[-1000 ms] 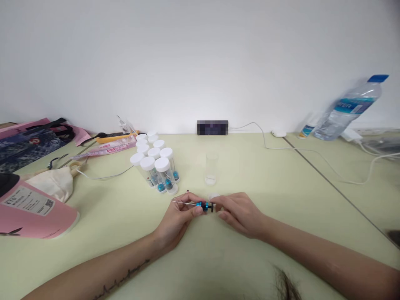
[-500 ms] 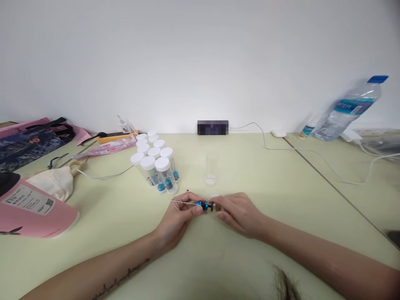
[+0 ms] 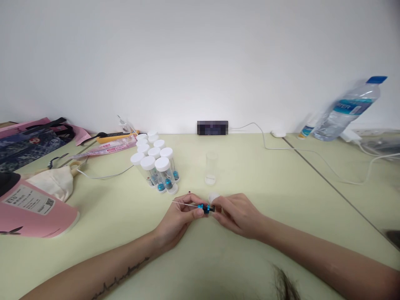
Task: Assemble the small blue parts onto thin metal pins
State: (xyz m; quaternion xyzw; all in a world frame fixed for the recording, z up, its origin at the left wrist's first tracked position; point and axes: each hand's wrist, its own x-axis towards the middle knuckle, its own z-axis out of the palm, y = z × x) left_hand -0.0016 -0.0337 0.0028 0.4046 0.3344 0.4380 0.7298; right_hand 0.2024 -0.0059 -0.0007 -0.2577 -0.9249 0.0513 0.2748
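Between the thumb and fingers of my left hand (image 3: 179, 216) is a small blue-and-black part (image 3: 204, 208) with a thin metal rod pointing left; its exact kind I cannot make out. My right hand (image 3: 239, 214) pinches the black right end of it. Just behind the right fingertips lies a white cap (image 3: 213, 196), partly covered by them. An uncapped clear tube (image 3: 211, 166) stands upright beyond my hands. To the left, several clear tubes with white lids (image 3: 163, 164) are grouped together, with similar blue parts inside.
A pink tumbler (image 3: 46, 208) and a cream cloth pouch (image 3: 51, 183) are at left, with bags (image 3: 34, 141) behind. A small dark-screened device (image 3: 213, 128) stands against the wall. A water bottle (image 3: 346, 110) leans at right. White cable (image 3: 312, 150) crosses the table.
My right fingers have closed in on the black end of the part. The part has shifted slightly right and down, and more of the white cap shows.
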